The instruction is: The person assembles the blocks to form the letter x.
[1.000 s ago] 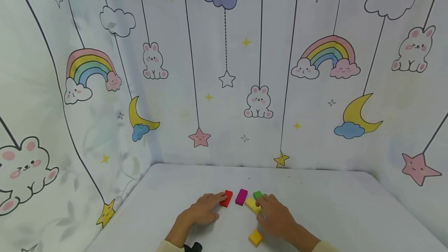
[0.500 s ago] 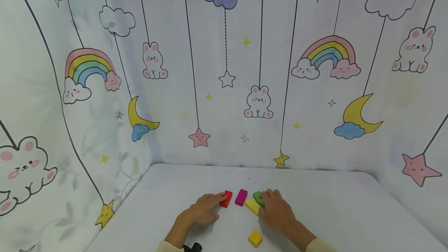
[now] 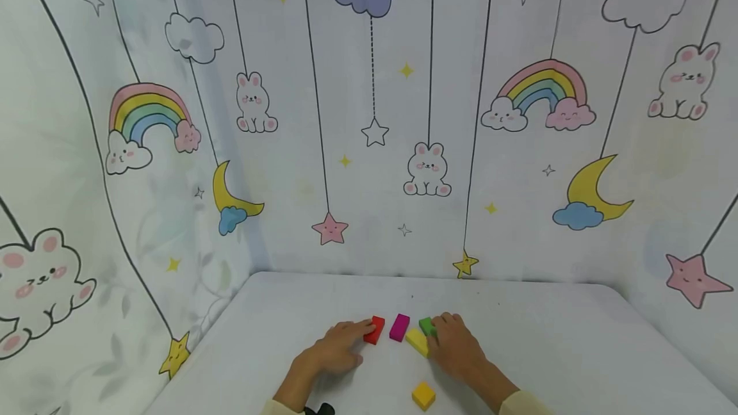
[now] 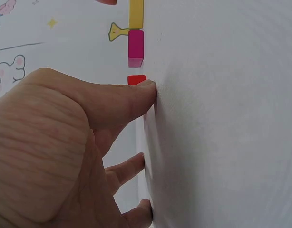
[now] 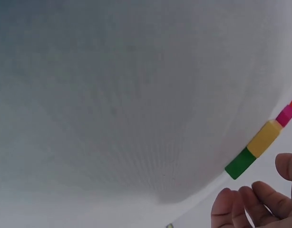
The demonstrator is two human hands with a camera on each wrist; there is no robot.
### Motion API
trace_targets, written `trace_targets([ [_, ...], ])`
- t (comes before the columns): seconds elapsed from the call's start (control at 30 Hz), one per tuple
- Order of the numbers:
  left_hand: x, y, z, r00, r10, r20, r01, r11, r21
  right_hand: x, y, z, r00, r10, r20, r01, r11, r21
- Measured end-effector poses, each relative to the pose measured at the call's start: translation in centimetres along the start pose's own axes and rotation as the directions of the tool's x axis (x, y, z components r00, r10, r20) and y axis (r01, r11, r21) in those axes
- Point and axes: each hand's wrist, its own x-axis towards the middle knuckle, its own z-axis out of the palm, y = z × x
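A red block (image 3: 376, 330) lies on the white table (image 3: 519, 332) with the fingertips of my left hand (image 3: 334, 348) resting on its near left end. In the left wrist view the thumb covers most of that red block (image 4: 136, 79); other fingertips reach down to the tabletop. My right hand (image 3: 459, 349) is beside a green block (image 3: 427, 326) and a longer yellow block (image 3: 417, 342), overlapping their right ends. The right wrist view has its loosely bent fingers a small gap from the green block (image 5: 240, 164). A magenta block (image 3: 400, 328) lies between the red and yellow ones.
A yellow-orange block (image 3: 423, 396) sits nearer the front of the table, left of the right forearm. A black object (image 3: 320, 409) shows at the bottom edge by the left wrist. Behind the table hangs a white backdrop (image 3: 369, 210) printed with rabbits, rainbows and stars.
My right hand has shifted slightly to the right, uncovering more of the green block and the yellow block beside it. My left hand stays on the red block. The head view has tilted slightly.
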Motion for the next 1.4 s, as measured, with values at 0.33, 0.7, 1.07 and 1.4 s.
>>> trace_targets([
  [0.33,-0.1,0.3,-0.1,1.000,0.001,0.003,-0.001,1.000,0.008,0.6,0.6,-0.7,0.998,0.048,0.029,-0.049,0.999,0.013],
  [0.7,-0.4,0.6,0.0,1.000,-0.020,0.011,0.020,1.000,0.005,0.9,0.7,-0.1,0.989,0.094,0.115,-0.097,0.995,0.018],
  [1.07,0.2,0.8,-0.3,0.999,-0.036,0.010,0.036,0.999,0.028,1.5,1.3,-0.3,0.990,0.086,0.113,-0.084,0.996,-0.020],
  [1.4,0.0,0.4,-0.2,1.000,-0.028,0.015,0.027,0.999,0.025,1.4,1.0,-0.3,0.996,0.056,0.072,-0.060,0.996,0.059],
])
